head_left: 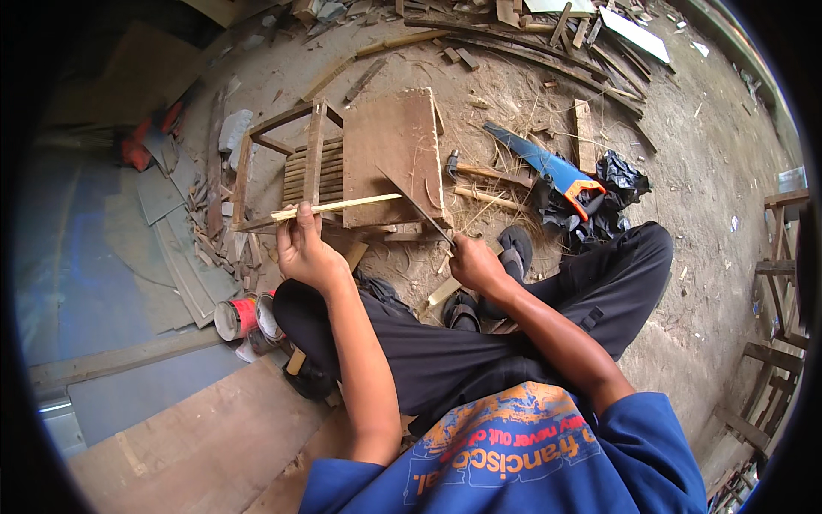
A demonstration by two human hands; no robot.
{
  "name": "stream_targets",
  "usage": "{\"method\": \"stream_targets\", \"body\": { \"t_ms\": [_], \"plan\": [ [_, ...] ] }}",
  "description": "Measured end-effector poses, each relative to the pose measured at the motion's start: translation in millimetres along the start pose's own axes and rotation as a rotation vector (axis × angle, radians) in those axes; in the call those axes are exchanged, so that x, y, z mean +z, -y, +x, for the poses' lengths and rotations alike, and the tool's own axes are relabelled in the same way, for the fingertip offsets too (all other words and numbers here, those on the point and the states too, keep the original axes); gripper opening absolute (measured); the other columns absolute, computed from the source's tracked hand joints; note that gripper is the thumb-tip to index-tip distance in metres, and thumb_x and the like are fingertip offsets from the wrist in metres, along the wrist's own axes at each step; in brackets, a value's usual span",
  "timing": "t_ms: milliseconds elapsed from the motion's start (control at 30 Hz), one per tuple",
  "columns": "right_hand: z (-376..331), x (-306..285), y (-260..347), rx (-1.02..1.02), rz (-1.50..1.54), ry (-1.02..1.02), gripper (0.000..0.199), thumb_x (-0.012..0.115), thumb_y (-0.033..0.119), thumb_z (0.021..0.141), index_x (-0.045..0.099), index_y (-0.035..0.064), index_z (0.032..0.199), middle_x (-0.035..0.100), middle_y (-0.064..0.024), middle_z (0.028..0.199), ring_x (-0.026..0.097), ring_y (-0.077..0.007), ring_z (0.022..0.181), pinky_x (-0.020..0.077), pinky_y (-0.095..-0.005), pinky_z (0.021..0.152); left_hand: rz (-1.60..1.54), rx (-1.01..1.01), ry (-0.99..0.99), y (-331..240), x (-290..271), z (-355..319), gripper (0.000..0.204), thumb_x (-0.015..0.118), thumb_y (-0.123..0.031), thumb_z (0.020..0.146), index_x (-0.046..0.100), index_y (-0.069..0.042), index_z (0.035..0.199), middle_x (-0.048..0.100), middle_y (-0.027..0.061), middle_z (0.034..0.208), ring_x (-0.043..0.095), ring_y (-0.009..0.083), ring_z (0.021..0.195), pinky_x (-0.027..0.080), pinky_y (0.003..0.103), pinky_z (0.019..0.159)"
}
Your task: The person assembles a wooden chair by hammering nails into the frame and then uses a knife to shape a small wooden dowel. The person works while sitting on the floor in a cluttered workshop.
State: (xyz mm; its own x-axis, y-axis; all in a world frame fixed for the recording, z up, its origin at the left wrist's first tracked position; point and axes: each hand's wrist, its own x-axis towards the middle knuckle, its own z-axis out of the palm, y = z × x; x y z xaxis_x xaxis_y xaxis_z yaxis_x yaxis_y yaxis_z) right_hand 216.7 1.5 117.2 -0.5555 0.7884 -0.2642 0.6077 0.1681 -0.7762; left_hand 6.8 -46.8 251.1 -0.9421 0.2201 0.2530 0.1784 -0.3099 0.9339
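A: What do the hands have?

B: I see the left hand [301, 248] clenched on 1 pale thin wooden strip [338, 206], held nearly level in front of the knees. The right hand [476, 264] grips the handle of 1 knife [417, 206]; its blade slants up and left until the tip meets the far end of the strip.

A: Any packages or labels?

B: I count 2 cans [248, 317] lying on their sides by the left knee, 1 with a red band and white ends, the other half hidden behind it. 1 crumpled black plastic bag [612, 193] sits to the right, past the feet.

A: Tools?

B: 1 handsaw [548, 167] with a blue cover and an orange handle rests against that bag. 1 hammer [479, 171] lies just left of it, wooden handle pointing right.

A: And beyond the strip?

B: 1 small wooden frame [282, 171] with a brown board [394, 154] lying over its right half, slats showing underneath. Wood offcuts [514, 43] are scattered further back, too many for me to count.
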Motion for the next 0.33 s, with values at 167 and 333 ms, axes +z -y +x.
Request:
{"method": "stream_targets", "body": {
  "t_ms": [167,333],
  "plan": [
    [-6,7,-8,-0.08,0.072,-0.057,0.021,0.066,0.011,0.086,0.06,-0.0046,0.099,0.064,-0.0286,0.075,0.065,-0.0471,0.076,0.0503,-0.0528,0.07,-0.053,0.008,-0.007,2,1,11,0.02,0.078,-0.009,0.091,0.068,0.001,0.105,0.071,0.0072,0.1,0.068,0.014,0.092,0.058,0.03,0.081],
    [-23,-37,68,-0.118,0.331,-0.149,0.031,0.075,0.022,0.091,0.064,0.0,0.11,0.06,-0.0185,0.059,0.064,-0.0276,0.055,0.0468,-0.0446,0.058,-0.096,-0.015,0.099,-3,-9,15,0.026,0.08,-0.013,0.09,0.069,-0.003,0.111,0.07,0.0032,0.103,0.067,0.0128,0.093,0.058,0.029,0.082]
  ]
}}
